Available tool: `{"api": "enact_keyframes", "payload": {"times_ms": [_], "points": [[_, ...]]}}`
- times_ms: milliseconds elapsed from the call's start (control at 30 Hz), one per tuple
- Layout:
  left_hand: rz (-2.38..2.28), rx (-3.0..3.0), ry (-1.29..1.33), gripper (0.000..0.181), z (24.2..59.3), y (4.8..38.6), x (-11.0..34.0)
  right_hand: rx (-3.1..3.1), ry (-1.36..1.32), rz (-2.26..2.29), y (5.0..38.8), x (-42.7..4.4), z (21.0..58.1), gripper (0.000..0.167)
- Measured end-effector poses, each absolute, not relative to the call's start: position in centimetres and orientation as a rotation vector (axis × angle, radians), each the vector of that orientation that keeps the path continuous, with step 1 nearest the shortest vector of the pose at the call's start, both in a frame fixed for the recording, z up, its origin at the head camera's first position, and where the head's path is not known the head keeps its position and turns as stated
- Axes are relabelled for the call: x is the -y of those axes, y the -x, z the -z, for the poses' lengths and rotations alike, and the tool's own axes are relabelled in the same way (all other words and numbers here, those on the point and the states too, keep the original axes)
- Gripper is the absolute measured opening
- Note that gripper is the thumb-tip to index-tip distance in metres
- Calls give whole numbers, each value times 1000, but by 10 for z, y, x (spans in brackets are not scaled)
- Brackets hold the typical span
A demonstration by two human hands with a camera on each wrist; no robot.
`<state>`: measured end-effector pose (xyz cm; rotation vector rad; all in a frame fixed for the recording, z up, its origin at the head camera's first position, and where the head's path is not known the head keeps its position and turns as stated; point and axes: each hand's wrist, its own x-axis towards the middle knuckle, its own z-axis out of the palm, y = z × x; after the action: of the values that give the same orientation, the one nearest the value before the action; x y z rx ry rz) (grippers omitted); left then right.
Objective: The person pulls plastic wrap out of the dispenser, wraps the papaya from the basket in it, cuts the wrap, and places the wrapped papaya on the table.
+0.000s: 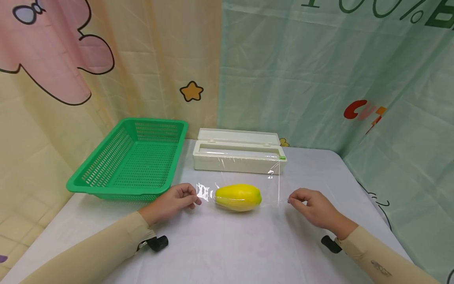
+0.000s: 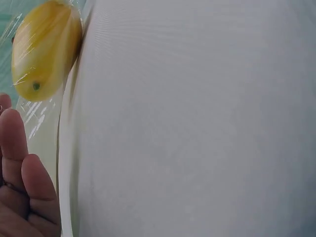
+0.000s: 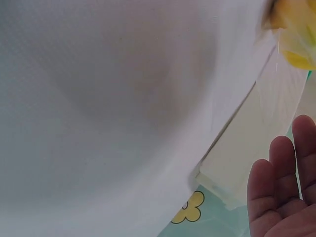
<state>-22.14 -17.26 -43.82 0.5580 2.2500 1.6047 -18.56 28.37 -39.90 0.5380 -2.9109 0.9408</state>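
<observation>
A yellow, elongated, smooth-skinned papaya (image 1: 238,197) lies on its side on the white cloth-covered surface (image 1: 230,252), with a clear, shiny sheet of plastic film (image 1: 205,192) spread over it. From the fruit, the long, cream-white plastic dispenser box (image 1: 239,165) stands at twelve o'clock, its lid (image 1: 239,136) raised at the back and a small green piece (image 1: 282,157) at its three-o'clock end; the film stretches from its front toward the fruit. At nine o'clock from the papaya is the left hand (image 1: 175,202), fingers bent and fingertips at the film's near corner; I cannot tell whether they pinch it. At three o'clock is the right hand (image 1: 312,207), thumb and forefinger close together just beside the film's edge; whether it grips any film cannot be told either. Both wrists carry black devices below beige sleeves (image 1: 92,252). At ten o'clock sits a green, rectangular, perforated plastic basket (image 1: 117,191), its near corner just beside the left hand. Behind, toward twelve o'clock, hangs a printed fabric curtain (image 1: 269,79), orange-yellow and pale green, bearing an orange star (image 1: 191,91).
</observation>
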Motion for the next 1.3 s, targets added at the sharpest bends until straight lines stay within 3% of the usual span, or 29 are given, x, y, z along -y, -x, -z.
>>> {"api": "enact_keyframes", "payload": {"times_ms": [733, 1067, 1300], "points": [[-1739, -2432, -81, 7, 446, 255, 137, 3135, -213, -974, 239, -271, 404, 25], [-1493, -2695, -108, 2, 441, 267, 131, 3195, -163, -892, 252, -269, 402, 27], [-1328, -2766, -268, 20, 438, 267, 129, 3213, -167, -896, 255, -270, 402, 28]]}}
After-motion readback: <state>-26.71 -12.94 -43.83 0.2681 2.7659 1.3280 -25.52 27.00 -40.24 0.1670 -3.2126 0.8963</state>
